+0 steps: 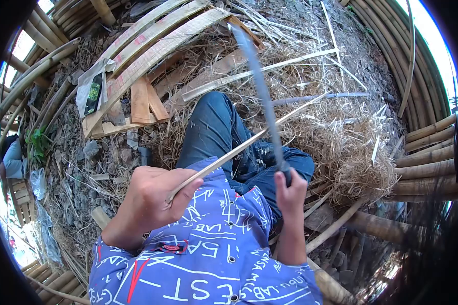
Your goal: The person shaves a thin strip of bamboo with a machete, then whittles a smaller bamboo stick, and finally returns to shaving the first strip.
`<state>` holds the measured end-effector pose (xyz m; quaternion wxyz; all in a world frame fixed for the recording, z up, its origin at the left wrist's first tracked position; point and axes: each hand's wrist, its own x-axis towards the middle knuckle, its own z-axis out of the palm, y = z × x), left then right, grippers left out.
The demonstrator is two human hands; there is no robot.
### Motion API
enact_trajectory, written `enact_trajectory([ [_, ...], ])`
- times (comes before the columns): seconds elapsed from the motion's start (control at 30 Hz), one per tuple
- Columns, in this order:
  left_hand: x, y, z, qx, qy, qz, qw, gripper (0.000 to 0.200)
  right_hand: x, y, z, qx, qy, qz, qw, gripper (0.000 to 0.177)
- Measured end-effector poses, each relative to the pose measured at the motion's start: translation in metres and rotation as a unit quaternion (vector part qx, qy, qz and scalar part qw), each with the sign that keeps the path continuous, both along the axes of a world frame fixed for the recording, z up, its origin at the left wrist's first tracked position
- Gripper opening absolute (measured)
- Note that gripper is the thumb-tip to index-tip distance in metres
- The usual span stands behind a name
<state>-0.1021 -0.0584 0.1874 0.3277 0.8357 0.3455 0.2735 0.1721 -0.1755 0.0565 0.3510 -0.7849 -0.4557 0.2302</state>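
My left hand is closed around the near end of a thin bamboo strip, which slants up and to the right over my lap. In my right hand is the dark handle of a long-bladed knife. Its blade points up and away, slightly blurred, and crosses the strip near the middle of the view. Whether blade and strip touch, I cannot tell. Beneath them are my legs in blue jeans.
Curved wooden planks lie at the upper left, with a plastic-wrapped dark object on them. Shavings are heaped at the right, near loose strips. Bamboo poles line the right side; stones lie at the left.
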Motion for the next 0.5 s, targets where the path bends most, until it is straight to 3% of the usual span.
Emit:
enact_trajectory([
  [0.13,0.003,0.003,0.005,0.023,0.001,-0.011,1.000,0.008,0.079,-0.025,-0.075,-0.055,0.018,-0.165,0.985,0.053],
  [0.27,0.014,0.002,0.011,0.021,0.006,-0.040,0.999,0.009,0.080,-0.042,-0.082,-0.049,0.078,-0.184,0.979,0.055],
  [0.37,0.023,0.005,0.019,-0.004,0.027,-0.019,0.999,0.010,0.039,-0.029,-0.049,-0.004,0.161,-0.143,0.977,0.055],
  [0.5,0.028,0.002,0.023,0.009,0.062,-0.004,0.998,0.010,-0.011,-0.011,-0.004,0.055,0.154,-0.009,0.986,0.042],
])
